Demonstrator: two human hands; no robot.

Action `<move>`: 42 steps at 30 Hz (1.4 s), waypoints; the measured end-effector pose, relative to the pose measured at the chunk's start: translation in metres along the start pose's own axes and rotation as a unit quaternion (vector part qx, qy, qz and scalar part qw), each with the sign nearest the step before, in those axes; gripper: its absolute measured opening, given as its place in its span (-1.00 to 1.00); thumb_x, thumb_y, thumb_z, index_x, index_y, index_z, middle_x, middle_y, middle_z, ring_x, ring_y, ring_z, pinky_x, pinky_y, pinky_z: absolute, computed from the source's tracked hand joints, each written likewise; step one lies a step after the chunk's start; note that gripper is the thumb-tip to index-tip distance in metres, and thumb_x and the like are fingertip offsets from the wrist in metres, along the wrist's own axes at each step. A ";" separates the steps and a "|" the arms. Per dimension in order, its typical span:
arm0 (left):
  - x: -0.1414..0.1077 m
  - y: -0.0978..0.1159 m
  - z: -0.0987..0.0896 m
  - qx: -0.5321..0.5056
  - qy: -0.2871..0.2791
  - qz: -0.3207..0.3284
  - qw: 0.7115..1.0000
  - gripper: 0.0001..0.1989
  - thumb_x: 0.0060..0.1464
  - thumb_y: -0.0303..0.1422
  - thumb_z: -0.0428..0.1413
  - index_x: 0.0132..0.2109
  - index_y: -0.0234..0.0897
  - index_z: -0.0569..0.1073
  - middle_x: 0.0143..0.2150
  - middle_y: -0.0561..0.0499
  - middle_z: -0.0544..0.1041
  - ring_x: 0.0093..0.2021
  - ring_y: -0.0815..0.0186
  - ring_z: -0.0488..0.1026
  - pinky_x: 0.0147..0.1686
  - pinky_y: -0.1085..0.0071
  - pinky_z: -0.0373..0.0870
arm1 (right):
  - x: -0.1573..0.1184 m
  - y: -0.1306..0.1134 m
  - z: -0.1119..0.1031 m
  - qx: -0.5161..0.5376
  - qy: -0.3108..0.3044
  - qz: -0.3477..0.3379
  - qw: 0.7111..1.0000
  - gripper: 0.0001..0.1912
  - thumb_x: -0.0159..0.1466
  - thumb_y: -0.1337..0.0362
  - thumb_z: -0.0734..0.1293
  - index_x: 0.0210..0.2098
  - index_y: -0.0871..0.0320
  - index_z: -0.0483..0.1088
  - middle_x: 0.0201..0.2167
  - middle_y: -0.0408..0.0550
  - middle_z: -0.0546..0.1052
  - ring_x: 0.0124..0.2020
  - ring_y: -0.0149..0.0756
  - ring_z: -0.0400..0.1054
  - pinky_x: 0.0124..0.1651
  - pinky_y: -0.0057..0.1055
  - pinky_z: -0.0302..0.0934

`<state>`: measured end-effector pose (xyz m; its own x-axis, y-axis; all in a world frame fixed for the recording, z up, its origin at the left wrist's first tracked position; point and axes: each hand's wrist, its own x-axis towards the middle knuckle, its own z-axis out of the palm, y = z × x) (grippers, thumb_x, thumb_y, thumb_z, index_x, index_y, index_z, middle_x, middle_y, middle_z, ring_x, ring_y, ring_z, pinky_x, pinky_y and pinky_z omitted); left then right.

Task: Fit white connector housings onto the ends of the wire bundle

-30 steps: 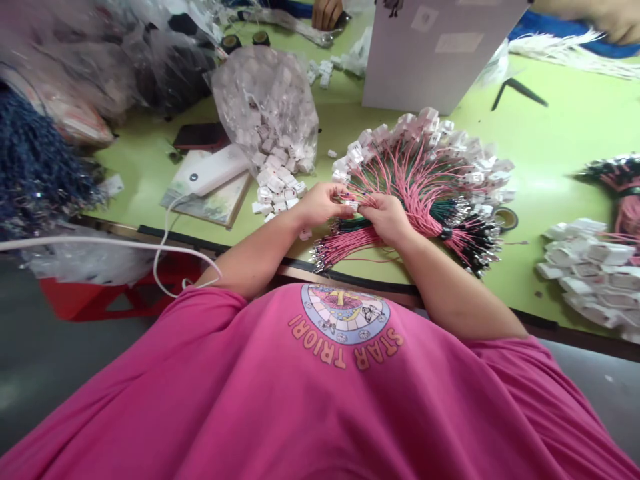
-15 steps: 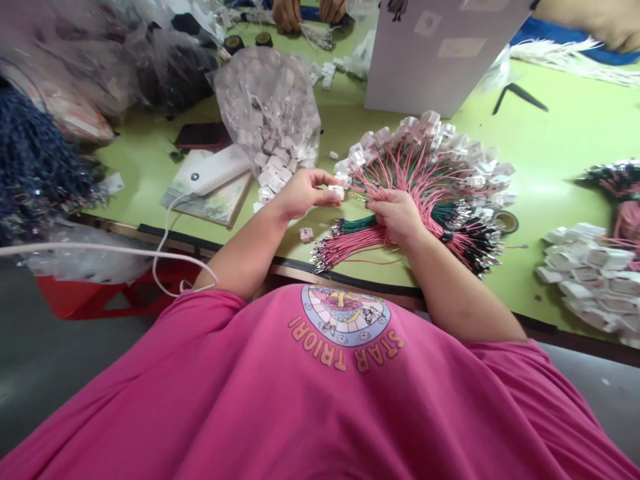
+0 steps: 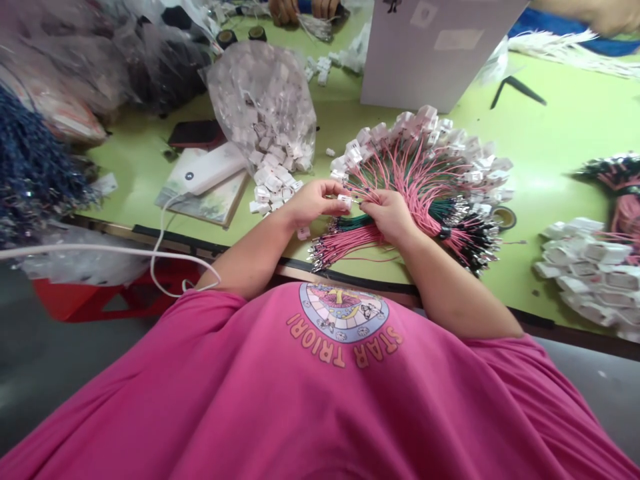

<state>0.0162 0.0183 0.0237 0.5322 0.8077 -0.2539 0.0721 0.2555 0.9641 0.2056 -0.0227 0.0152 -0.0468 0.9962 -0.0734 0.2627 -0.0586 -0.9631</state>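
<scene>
Between the thumb and fingers of my left hand (image 3: 316, 202) is a small white connector housing (image 3: 345, 202). My right hand (image 3: 390, 212) pinches a wire with a metal terminal (image 3: 356, 200) at its tip, close beside the housing. Whether the terminal enters the housing is too small to tell. Pink and green wires (image 3: 415, 173) fan out behind my right hand, with white connector housings (image 3: 427, 119) on their far ends. Under my hands lies a bundle of pink wires (image 3: 345, 245) with bare terminals. A loose housing (image 3: 303, 233) rests near my left wrist.
A clear plastic bag (image 3: 260, 87) spills white housings (image 3: 270, 183) left of my hands. Nearby are a white power bank (image 3: 215, 170) with a cable and a dark phone (image 3: 197, 133). A tall box (image 3: 430, 53) stands behind. Another person's hands (image 3: 303, 9) show at the back.
My left hand has moved slightly right and down with the housing, nearer the wire tip. My right hand has shifted slightly left. The whole view has shifted a little.
</scene>
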 end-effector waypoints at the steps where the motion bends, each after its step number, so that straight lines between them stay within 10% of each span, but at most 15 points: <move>1: 0.000 0.000 0.001 0.007 0.005 0.001 1.000 -0.60 -0.21 -0.39 0.35 -0.18 -0.43 0.47 -0.25 -0.08 0.56 -0.28 0.33 0.54 -0.14 0.31 0.49 | 0.000 0.000 0.000 -0.011 -0.001 -0.005 1.000 -0.83 0.04 0.30 0.27 -0.62 0.16 0.21 -0.67 -0.27 0.16 -0.56 -0.50 0.01 -0.44 -0.43 -0.09; 25: -0.001 0.004 0.005 0.000 -0.009 -0.012 1.000 -0.66 -0.21 -0.40 0.35 -0.24 -0.42 0.49 -0.32 -0.06 0.57 -0.34 0.36 0.54 -0.21 0.36 0.50 | 0.003 0.006 -0.004 0.018 -0.049 -0.051 0.997 -0.83 0.11 0.22 0.30 -0.51 0.20 0.37 -0.55 -0.20 0.35 -0.46 -0.43 0.18 -0.30 -0.42 0.09; 30: 0.000 0.001 0.000 -0.062 0.015 -0.029 0.998 -0.71 -0.13 -0.40 0.32 -0.24 -0.39 0.46 -0.37 -0.02 0.56 -0.35 0.37 0.55 -0.19 0.35 0.51 | -0.003 -0.004 -0.008 -0.043 0.034 -0.092 0.994 -0.83 0.11 0.24 0.33 -0.32 0.18 0.46 -0.52 -0.18 0.38 -0.44 -0.38 0.22 -0.31 -0.39 0.11; 35: 0.001 0.003 0.000 -0.075 0.002 -0.026 0.997 -0.74 -0.10 -0.41 0.31 -0.26 -0.41 0.44 -0.37 -0.02 0.55 -0.37 0.40 0.54 -0.20 0.38 0.50 | -0.012 -0.013 -0.009 -0.149 0.081 -0.164 0.972 -0.87 0.15 0.29 0.28 -0.50 0.15 0.40 -0.53 -0.13 0.36 -0.41 -0.35 0.23 -0.29 -0.39 0.10; 42: 0.002 0.000 0.000 -0.059 0.041 -0.032 0.997 -0.68 -0.03 -0.45 0.24 -0.09 -0.31 0.41 -0.30 0.02 0.52 -0.34 0.39 0.56 -0.25 0.37 0.52 | -0.008 -0.019 -0.023 -0.165 0.010 -0.092 0.982 -0.70 0.14 0.19 0.31 -0.65 0.17 0.25 -0.68 -0.22 0.12 -0.55 -0.46 0.00 -0.43 -0.42 -0.09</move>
<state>0.0171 0.0200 0.0237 0.4585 0.8274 -0.3245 0.0018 0.3642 0.9313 0.2233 -0.0278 0.0403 -0.1044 0.9891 0.1035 0.5500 0.1441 -0.8227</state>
